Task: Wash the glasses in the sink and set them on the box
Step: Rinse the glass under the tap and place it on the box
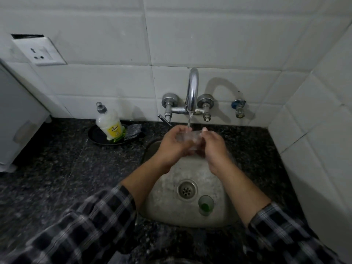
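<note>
Rinsing a Glass Under the Tap

Nearest the camera, two checked sleeves reach over the dark desk toward the sink. A second glass, green at the bottom, stands in the basin just beside the drain, untouched.

Further in, both hands meet over the back of the sink. The left hand curls its fingers round a clear glass from the left. The right hand pinches the opposite end with thumb and fingers. The glass lies roughly on its side between them, directly under the water stream from the tap. Blur hides the exact finger positions.

Handling: the glass is judged light, rigid and fragile, and its wet wall is likely slippery. Take hold round the wall with the whole hand, not by the rim alone. Keep it low over the basin so that any slip is short.

Beyond the hands, a soap bottle stands on a dark dish at the back of the desk, left of the tap. A white unit sits at the far left edge; whether it is the box cannot be told.
</note>
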